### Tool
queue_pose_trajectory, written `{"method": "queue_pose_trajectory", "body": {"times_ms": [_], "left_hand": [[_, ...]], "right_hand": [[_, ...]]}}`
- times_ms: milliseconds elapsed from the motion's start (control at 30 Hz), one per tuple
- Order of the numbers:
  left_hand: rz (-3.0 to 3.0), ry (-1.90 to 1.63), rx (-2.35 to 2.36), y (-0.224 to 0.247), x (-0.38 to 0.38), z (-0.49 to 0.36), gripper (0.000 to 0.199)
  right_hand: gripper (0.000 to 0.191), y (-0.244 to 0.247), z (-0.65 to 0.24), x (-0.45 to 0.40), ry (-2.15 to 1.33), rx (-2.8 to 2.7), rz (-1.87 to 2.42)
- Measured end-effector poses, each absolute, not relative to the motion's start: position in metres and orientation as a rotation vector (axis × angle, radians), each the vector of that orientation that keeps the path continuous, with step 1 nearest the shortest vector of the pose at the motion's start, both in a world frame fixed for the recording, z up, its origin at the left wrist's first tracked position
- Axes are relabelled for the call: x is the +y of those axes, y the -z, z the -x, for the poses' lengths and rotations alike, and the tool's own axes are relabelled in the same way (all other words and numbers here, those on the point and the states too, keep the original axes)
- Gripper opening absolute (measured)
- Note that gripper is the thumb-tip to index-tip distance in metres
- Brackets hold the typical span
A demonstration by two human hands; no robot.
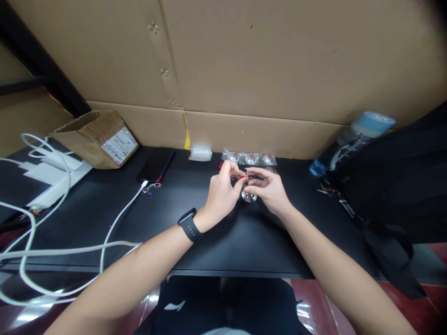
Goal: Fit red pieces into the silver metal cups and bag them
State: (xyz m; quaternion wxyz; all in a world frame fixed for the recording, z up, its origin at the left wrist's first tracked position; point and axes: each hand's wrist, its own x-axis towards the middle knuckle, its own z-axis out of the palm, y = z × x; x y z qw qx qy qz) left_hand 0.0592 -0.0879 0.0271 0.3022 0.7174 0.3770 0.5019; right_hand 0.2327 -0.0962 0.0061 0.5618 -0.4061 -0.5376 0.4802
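Note:
Over the black table both hands meet. My left hand (225, 188), with a black watch on its wrist, is closed in a pinch on a small red piece (242, 177). A thin round metal disc (247, 177), seen nearly edge-on, is held between the thumb and fingers of my right hand (267, 188). The red piece touches or passes through the disc; I cannot tell which. Just below the fingertips a shiny silver disc (249, 196) lies on the table. More red pieces (220, 167) show partly behind my left hand.
Bagged silver discs with red centres (251, 159) line the back, beside a stack of clear plastic bags (200, 151). On the left are a phone (156, 164), white cables and an opened cardboard box (98, 139). A water bottle (351, 142) and black bag (394, 186) stand right.

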Motion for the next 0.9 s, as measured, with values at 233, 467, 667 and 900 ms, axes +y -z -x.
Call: {"method": "queue_pose_trajectory", "body": {"times_ms": [233, 467, 667, 900], "left_hand": [[-1.845, -1.322, 0.886, -0.026, -0.09, -0.062, 0.016], [-2.123, -1.369, 0.956, -0.031, -0.09, -0.058, 0.017], [-2.064, -1.361, 1.044, -0.033, -0.095, -0.058, 0.032], [-1.615, -1.135, 0.964, -0.03, -0.083, -0.058, 0.034]], "right_hand": [[0.062, -0.012, -0.239, -0.097, -1.113, -1.263, 0.943], [0.063, -0.017, -0.236, -0.1, -1.181, -1.237, 0.943], [0.064, -0.016, -0.237, -0.101, -1.142, -1.306, 0.924], [0.063, -0.013, -0.244, -0.095, -1.026, -1.447, 0.878]]}}
